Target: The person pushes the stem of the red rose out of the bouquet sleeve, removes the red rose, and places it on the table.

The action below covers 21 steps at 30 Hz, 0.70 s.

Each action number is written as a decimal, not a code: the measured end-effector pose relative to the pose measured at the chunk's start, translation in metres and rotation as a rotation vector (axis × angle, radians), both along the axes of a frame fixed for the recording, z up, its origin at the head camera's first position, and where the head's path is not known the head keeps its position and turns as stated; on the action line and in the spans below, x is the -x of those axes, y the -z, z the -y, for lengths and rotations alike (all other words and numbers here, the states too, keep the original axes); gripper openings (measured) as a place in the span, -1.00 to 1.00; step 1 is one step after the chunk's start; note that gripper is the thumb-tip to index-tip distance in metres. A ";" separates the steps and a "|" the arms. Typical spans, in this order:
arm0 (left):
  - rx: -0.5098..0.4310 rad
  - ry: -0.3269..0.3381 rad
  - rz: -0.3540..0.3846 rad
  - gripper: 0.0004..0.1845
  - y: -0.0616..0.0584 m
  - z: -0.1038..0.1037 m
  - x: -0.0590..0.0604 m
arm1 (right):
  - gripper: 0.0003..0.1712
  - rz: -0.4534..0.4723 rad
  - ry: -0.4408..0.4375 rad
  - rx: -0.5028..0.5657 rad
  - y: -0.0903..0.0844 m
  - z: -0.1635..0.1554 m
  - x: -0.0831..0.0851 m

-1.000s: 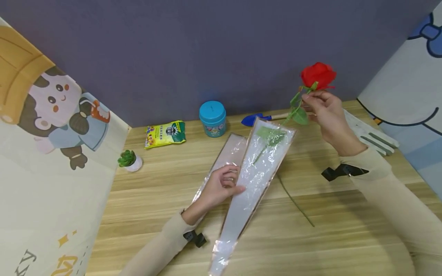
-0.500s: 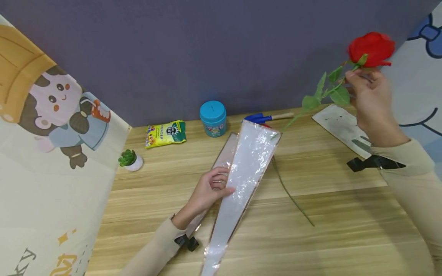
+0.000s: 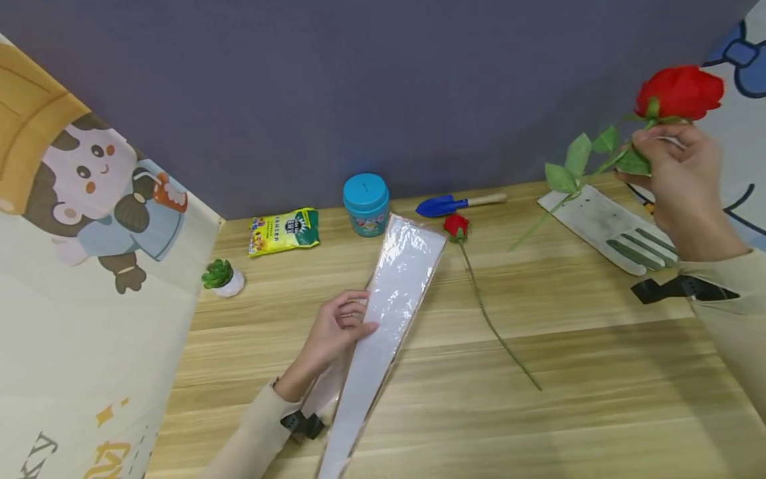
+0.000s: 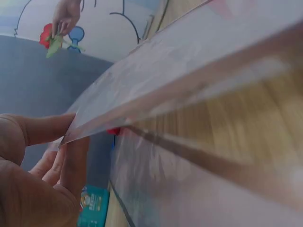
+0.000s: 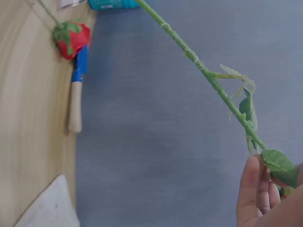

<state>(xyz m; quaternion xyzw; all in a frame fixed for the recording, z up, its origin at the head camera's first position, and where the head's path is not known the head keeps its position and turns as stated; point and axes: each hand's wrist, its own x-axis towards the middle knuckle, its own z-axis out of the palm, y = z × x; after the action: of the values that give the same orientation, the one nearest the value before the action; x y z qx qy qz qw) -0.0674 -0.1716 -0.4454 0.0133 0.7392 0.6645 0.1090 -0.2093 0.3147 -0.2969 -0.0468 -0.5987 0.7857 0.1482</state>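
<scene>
My right hand (image 3: 688, 179) pinches a large red rose (image 3: 681, 93) just under its bloom, raised at the far right. Its leafy green stem (image 5: 208, 75) slants down and left, its lower end free of the sleeve. In the left wrist view, my left thumb and fingers pinch the edge of a long, tapering clear flower sleeve (image 3: 391, 293). That left hand (image 3: 338, 332) is left of the table's middle, with the sleeve tilted and its wide end away from me. A second sleeve (image 4: 165, 184) lies under it. A smaller red rose (image 3: 456, 227) with a bare stem lies on the table.
Along the back stand a yellow-green packet (image 3: 284, 231), a blue-lidded tub (image 3: 366, 205) and a blue hand trowel (image 3: 439, 205). A small potted succulent (image 3: 223, 277) is at the left. Work gloves (image 3: 610, 229) lie at the right, below my right hand. A dark wall (image 3: 299, 100) closes off the back.
The right hand has drawn the large rose up and right, out of the sleeve. The left hand has moved left with the sleeve, uncovering the smaller rose's bloom.
</scene>
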 end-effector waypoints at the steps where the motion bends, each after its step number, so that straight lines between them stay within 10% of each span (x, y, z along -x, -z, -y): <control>1: 0.002 -0.014 0.007 -0.37 0.001 0.002 -0.001 | -0.84 0.011 -0.009 0.006 0.002 -0.002 -0.001; 9: 0.018 -0.092 0.086 -0.33 0.006 0.016 -0.007 | -0.79 0.106 -0.163 -0.050 0.027 -0.007 -0.014; 21: 0.012 -0.208 0.156 -0.29 0.012 0.030 -0.019 | -0.81 0.291 -0.342 -0.770 0.063 0.007 -0.031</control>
<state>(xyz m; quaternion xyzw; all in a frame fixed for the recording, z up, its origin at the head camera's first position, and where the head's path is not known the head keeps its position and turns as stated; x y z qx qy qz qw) -0.0482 -0.2016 -0.4571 -0.1158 0.7298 0.6667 0.0970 -0.1782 0.3079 -0.3597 0.0012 -0.8615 0.5038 -0.0631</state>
